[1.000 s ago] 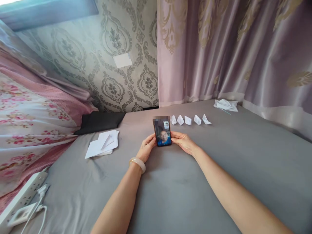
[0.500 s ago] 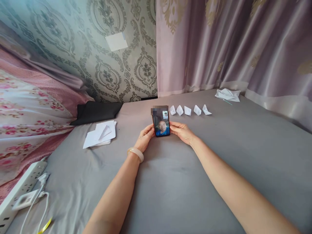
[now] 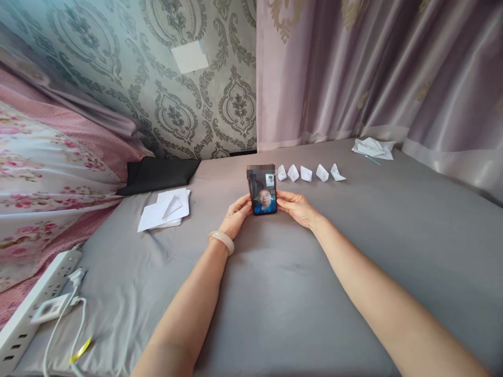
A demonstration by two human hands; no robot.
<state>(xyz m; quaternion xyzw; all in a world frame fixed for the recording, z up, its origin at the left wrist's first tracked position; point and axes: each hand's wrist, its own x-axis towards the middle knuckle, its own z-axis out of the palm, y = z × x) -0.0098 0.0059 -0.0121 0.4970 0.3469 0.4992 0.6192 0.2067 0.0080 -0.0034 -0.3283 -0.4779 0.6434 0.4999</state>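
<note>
From here, the left hand (image 3: 237,213) and right hand (image 3: 300,210) pinch the upright phone (image 3: 262,190) by its sides, toward the bed's (image 3: 275,303) far edge beside folded papers (image 3: 306,174), apparently steadying it; shifting it would call for matched movement.

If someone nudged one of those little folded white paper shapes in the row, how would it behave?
The folded paper shapes look like thin paper, so each is probably very light and would slide at a small push. Their raised, angular forms suggest they might tip. The creases likely add some stiffness, though a firm pinch could crush them.
</note>
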